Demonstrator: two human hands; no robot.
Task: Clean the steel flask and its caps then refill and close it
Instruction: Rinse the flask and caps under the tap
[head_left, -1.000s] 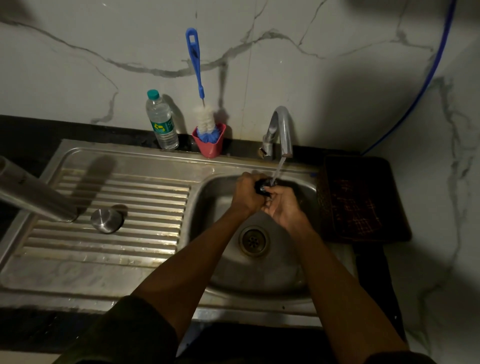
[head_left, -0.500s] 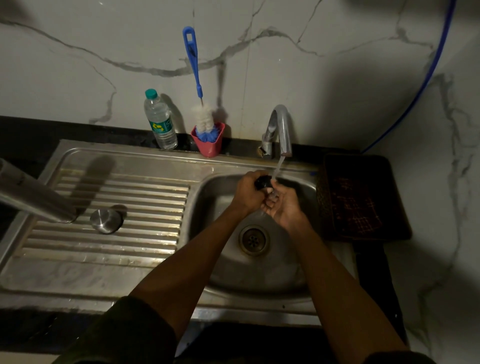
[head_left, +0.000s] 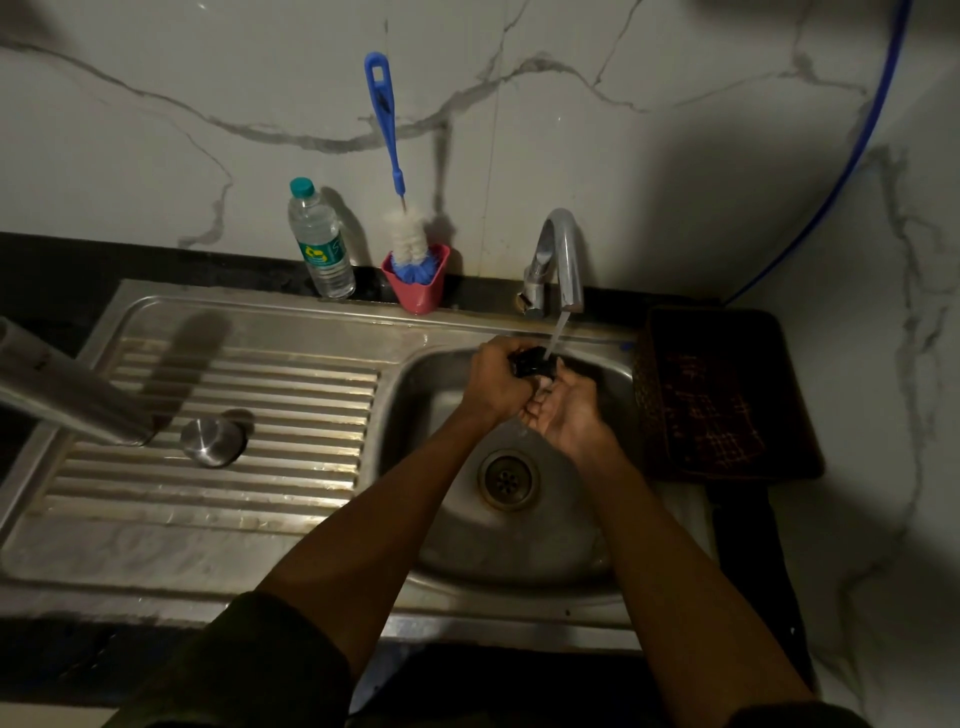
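Over the sink's back edge (head_left: 363, 317), the left hand (head_left: 496, 382) is gripping a small, wet, probably slippery black cap (head_left: 532, 364), while the right hand (head_left: 563, 410) is cupping open beneath.

Plastic water bottle (head_left: 321, 244) beside pink cup (head_left: 418, 283) holding blue bottle brush (head_left: 387, 124); dark tray (head_left: 727, 395) right

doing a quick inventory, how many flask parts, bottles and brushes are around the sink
flask parts: 3 (flask, steel cap, black cap in left hand)
plastic bottles: 1
brushes: 1
total: 5
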